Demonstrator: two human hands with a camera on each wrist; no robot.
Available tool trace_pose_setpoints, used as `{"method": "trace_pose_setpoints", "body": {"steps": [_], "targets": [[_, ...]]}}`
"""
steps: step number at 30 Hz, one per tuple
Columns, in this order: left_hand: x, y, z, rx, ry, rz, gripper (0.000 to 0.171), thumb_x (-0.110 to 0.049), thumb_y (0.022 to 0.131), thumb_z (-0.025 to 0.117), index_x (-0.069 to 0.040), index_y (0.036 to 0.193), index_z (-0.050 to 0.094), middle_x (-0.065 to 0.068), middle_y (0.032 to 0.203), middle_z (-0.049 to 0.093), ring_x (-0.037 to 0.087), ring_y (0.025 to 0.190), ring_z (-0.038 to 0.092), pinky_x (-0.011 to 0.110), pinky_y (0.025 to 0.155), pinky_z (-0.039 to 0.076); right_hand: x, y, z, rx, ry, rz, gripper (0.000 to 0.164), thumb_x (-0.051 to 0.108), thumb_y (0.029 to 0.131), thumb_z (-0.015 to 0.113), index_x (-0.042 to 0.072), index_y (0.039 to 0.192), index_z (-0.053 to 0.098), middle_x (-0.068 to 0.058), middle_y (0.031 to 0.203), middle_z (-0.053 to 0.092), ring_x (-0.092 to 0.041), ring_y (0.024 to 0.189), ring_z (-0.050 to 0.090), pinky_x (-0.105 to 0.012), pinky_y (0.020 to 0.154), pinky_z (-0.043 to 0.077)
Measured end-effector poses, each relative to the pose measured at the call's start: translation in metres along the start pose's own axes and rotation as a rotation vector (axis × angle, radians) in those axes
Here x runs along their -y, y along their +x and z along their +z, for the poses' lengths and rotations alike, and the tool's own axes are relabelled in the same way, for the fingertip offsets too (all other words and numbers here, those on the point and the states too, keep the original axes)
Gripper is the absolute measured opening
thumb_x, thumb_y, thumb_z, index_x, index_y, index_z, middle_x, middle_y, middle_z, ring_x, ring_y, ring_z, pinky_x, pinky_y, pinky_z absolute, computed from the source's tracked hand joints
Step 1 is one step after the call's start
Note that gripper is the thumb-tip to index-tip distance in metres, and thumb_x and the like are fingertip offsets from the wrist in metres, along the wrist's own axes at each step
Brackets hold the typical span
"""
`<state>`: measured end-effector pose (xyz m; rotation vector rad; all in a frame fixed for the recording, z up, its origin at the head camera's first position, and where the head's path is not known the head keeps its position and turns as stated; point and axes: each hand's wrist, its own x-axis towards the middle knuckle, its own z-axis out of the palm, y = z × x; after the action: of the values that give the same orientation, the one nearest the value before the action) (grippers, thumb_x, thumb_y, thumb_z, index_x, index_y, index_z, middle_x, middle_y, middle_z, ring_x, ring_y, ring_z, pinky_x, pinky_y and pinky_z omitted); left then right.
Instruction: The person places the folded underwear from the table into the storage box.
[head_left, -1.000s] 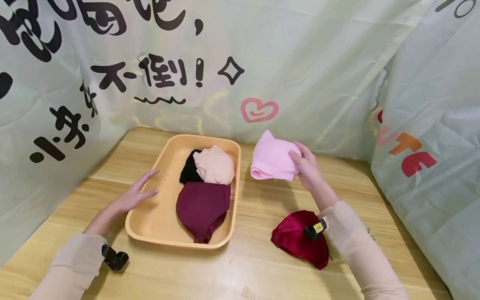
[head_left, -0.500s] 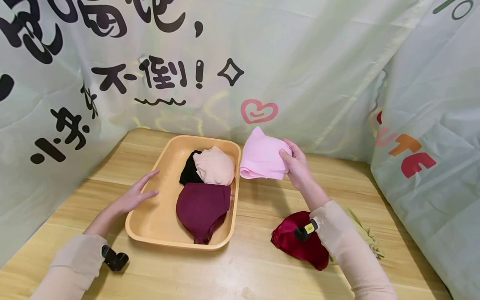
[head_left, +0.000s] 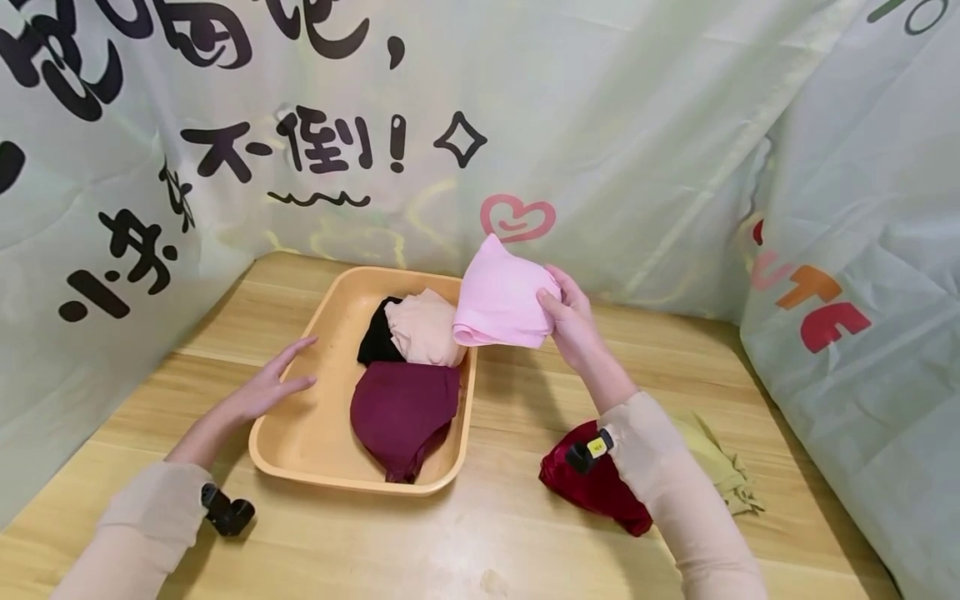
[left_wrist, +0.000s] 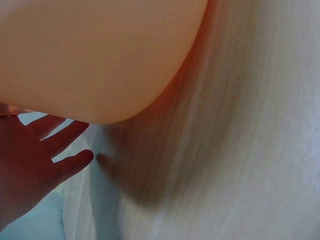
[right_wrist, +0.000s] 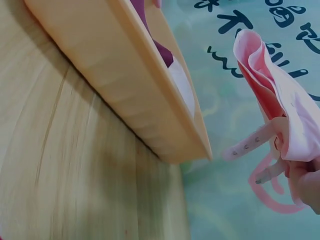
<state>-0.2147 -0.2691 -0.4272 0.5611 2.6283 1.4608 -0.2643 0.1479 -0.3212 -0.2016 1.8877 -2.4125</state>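
A folded pink bra (head_left: 502,296) is in my right hand (head_left: 573,321), which pinches its right end between thumb and fingers. It hangs over the far right rim of an orange plastic tray (head_left: 318,421). In the right wrist view, hook-and-eye band ends (right_wrist: 252,141) dangle from it. Inside the tray lie a folded burgundy bra (head_left: 405,408), a pale peach folded garment (head_left: 425,327) and a black one (head_left: 378,335) partly under the peach one. At the tray's left rim, my left hand (head_left: 264,392) has its fingers spread and extended; whether it touches the rim is unclear.
On the wooden table (head_left: 495,500), a dark red velvety garment (head_left: 592,483) and a yellow-green one (head_left: 716,462) lie at the right, partly hidden by my right forearm. Printed cloth curtains (head_left: 637,125) enclose the back and sides.
My right hand has carried the pink bra leftward and slightly up, from beside the tray to over its right rim. More of the yellow-green garment shows. The left hand stays in place.
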Motion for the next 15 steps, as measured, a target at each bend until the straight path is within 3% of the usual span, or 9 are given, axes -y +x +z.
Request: {"method": "trace_pose_setpoints", "body": {"steps": [15], "targets": [[-0.001, 0.001, -0.001, -0.004, 0.011, -0.002, 0.064, -0.01, 0.09, 0.052, 0.004, 0.142, 0.019, 0.031, 0.145, 0.016, 0.052, 0.131, 0.007, 0.069, 0.1, 0.007, -0.011, 0.012, 0.017, 0.088, 0.002, 0.015, 0.056, -0.009, 0.091, 0.039, 0.006, 0.143, 0.023, -0.003, 0.118, 0.041, -0.012, 0.091, 0.046, -0.019, 0.067, 0.047]]}}
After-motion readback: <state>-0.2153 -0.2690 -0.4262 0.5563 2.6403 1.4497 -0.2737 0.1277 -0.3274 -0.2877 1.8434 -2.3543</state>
